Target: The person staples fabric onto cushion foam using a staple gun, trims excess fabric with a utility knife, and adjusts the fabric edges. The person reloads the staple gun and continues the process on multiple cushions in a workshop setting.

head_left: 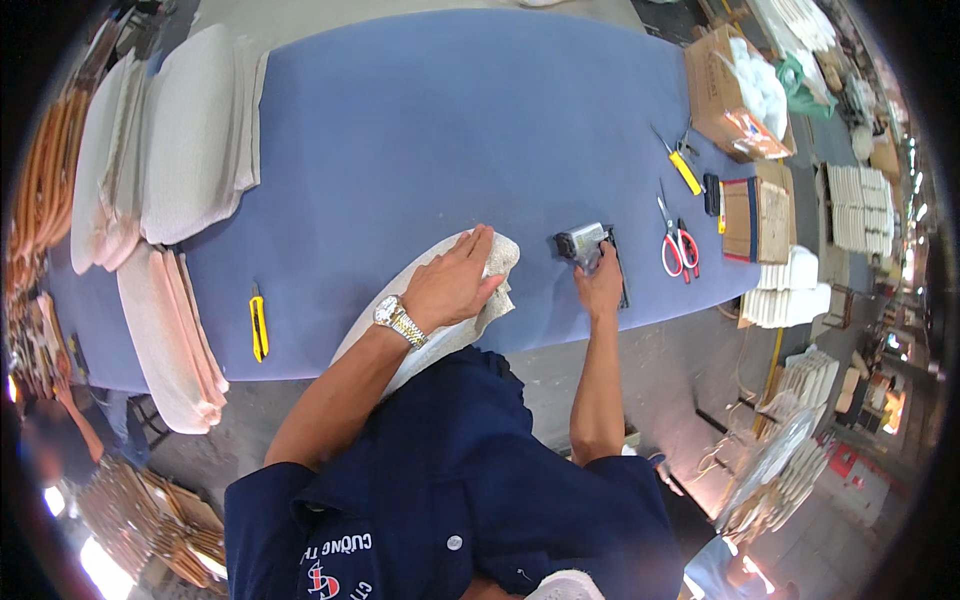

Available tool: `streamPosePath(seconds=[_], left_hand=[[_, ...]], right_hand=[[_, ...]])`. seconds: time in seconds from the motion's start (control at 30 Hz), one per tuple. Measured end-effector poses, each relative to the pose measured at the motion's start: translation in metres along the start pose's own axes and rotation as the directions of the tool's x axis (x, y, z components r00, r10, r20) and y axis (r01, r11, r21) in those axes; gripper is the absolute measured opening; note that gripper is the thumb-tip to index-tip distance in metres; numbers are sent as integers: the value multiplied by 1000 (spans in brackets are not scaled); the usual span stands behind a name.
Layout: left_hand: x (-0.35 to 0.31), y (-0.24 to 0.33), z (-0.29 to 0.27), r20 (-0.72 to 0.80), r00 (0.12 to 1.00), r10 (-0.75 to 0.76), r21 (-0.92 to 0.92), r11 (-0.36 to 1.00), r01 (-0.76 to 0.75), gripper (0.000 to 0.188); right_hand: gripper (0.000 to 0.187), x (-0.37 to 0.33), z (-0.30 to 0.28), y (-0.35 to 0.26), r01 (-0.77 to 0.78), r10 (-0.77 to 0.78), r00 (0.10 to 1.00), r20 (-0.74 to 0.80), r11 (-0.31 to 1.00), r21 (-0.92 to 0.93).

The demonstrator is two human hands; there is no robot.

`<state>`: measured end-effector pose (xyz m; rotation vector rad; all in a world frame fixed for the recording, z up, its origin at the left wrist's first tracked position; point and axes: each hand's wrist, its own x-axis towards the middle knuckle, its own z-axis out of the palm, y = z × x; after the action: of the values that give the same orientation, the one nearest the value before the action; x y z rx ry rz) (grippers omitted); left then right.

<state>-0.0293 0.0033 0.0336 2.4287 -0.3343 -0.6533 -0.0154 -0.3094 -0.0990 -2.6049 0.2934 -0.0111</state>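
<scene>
A pale fabric-covered padded piece (405, 285) lies near the front edge of the blue table, with a folded edge of cloth at its right end. My left hand (453, 280) rests on that end, fingers stretched out and close together, a watch on the wrist. To the right, my right hand (599, 283) is closed around the handle of a silver and black staple gun (585, 240), which is on or just over the tabletop. The hand covers part of the tool. Red-and-white-handled scissors (671, 250) lie to the right of it.
Stacked pale padded pieces (190, 140) stand at the left, near a yellow utility knife (259, 325). A yellow-handled tool (685, 172) lies at the right, by a cardboard box (715, 95) holding white material. A smaller cardboard box (770, 215) sits at the table's right end.
</scene>
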Motion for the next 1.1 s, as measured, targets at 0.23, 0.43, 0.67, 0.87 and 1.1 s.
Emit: streamPosePath(seconds=[0.23, 0.43, 0.67, 0.87, 1.1], left_hand=[[-2, -7, 13, -77, 997, 14, 17, 1000, -13, 70], [-1, -2, 9, -69, 997, 21, 25, 999, -19, 70], [1, -2, 1, -23, 1000, -7, -6, 1000, 7, 74], [2, -6, 2, -4, 1000, 22, -52, 998, -22, 78], [2, -1, 2, 23, 1000, 19, -84, 996, -17, 84]], right_hand=[[50, -56, -95, -73, -437, 131, 882, 452, 588, 681], [57, -98, -97, -127, -186, -116, 926, 358, 685, 705], [60, -85, -96, -140, -69, -233, 903, 360, 750, 658], [62, -76, -101, -149, -61, -238, 875, 421, 809, 584], [58, -64, -109, -165, -56, -209, 837, 506, 887, 458]])
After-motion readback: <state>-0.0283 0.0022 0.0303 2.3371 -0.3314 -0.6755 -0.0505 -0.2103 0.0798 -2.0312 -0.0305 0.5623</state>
